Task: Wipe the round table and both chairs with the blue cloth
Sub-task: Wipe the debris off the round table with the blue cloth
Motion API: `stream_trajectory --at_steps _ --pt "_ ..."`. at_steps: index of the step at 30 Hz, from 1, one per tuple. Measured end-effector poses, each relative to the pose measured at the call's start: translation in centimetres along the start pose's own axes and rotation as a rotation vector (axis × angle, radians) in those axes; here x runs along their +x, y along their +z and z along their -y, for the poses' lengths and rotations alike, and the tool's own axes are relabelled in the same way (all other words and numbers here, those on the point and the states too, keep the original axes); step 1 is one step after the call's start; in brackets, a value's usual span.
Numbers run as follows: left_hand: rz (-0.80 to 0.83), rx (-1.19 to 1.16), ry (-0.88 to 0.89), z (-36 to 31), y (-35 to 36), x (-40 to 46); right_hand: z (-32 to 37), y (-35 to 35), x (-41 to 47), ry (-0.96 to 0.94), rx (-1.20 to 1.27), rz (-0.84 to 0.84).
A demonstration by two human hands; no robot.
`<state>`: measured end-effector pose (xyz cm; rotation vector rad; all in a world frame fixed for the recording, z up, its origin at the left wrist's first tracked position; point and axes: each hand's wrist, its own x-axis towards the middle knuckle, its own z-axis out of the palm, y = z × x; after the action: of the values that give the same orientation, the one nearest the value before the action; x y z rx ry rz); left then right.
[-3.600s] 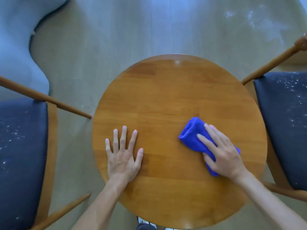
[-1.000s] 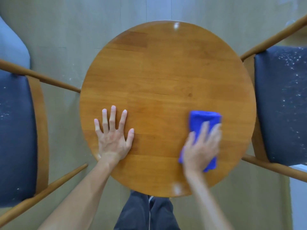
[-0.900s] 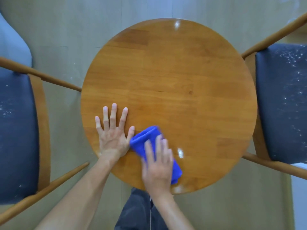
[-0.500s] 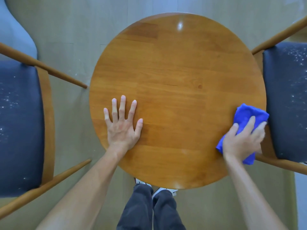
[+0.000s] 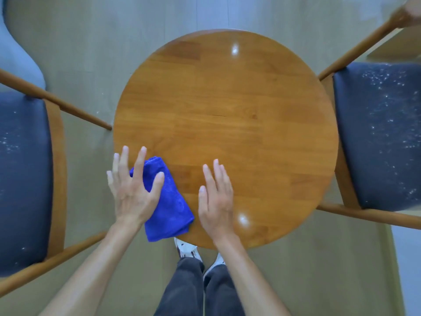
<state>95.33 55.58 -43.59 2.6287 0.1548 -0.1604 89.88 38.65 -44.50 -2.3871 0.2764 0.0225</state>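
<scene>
**Q:** What is the layout, left to right?

**A:** The left chair (image 5: pixel 25 179), its dark seat flecked with white specks, stands beside the counter (image 5: pixel 239 115). The left hand (image 5: pixel 133 190) lies with fingers spread and straight on the blue cloth (image 5: pixel 169 210). The cloth sits at the near-left edge of the counter, one corner hanging over the rim. The right hand (image 5: pixel 216 199) lies flat on bare wood just beside the cloth, fingers straight, holding nothing. The right chair (image 5: pixel 378 133) carries denser specks on its seat.

**Q:** What step is in hand?

**A:** By judgement, the counter is still being wiped, with the cloth now under the left hand. Neither chair looks wiped.

**Q:** How should it be done well?

**A:** Press evenly through the whole palm. Keep the cloth folded flat. Draw the overhanging corner back onto the surface before stroking. Work in overlapping passes toward the far rim. Brace with the right hand.
</scene>
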Motion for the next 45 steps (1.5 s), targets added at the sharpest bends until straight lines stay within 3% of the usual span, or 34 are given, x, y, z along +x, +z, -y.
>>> stream_trajectory --at_steps 3,6,10,14,17,20,22,26,28,32,34,36,39,41,43,45 --pt "0.026 0.164 -0.017 -0.9 2.5 -2.8 -6.2 -4.7 1.2 0.134 -0.102 -0.028" --pt "-0.05 0.181 0.0 -1.7 4.5 -3.4 -9.4 -7.4 1.3 0.139 -0.058 -0.044" --pt "-0.082 0.202 0.188 -5.8 7.8 -5.5 -11.1 -9.6 0.8 0.193 0.063 -0.166" --pt "0.05 0.116 0.291 -14.6 11.8 -9.1 -12.2 -10.5 -0.3 0.218 0.108 -0.19" --pt "0.134 -0.095 0.26 -18.9 12.9 -9.4 -12.9 -11.3 -1.1 0.257 0.114 -0.216" --pt "0.151 -0.24 0.268 -16.7 11.5 -7.9 -11.1 -10.4 -2.1 0.191 0.052 -0.183" --pt "0.062 -0.136 0.295 -12.4 9.8 -5.9 -9.1 -8.3 -2.3 0.181 -0.081 -0.155" --pt "-0.02 0.183 0.16 -1.8 5.9 -2.3 -5.4 -3.5 -1.3 0.395 -0.336 -0.205" --pt "0.004 0.261 0.11 0.9 5.3 -1.9 -4.4 -2.0 -1.9 0.287 -0.424 -0.193" --pt "-0.013 0.328 0.115 1.5 5.9 -1.7 -7.1 -2.4 -5.1 -0.355 -0.434 0.003" --pt "-0.024 0.328 0.113 1.6 6.0 -1.7 -11.0 -5.5 -4.2 -0.457 -0.459 -0.001" --pt "-0.04 0.325 0.113 1.6 5.9 -1.7 -14.8 -9.1 -1.7 -0.282 -0.554 -0.105" --pt "-0.061 0.284 0.076 0.7 6.3 -1.5 -17.4 -12.6 3.0 0.252 -0.598 -0.297" --pt "-0.083 0.288 0.051 -0.1 6.7 -1.5 -16.4 -12.0 5.4 0.506 -0.543 -0.387" --pt "-0.086 0.308 0.045 -0.3 7.0 -1.6 -13.6 -9.7 6.4 0.598 -0.519 -0.405" --pt "-0.081 0.319 0.036 -0.3 6.9 -1.5 -9.2 -6.2 5.8 0.461 -0.512 -0.359"
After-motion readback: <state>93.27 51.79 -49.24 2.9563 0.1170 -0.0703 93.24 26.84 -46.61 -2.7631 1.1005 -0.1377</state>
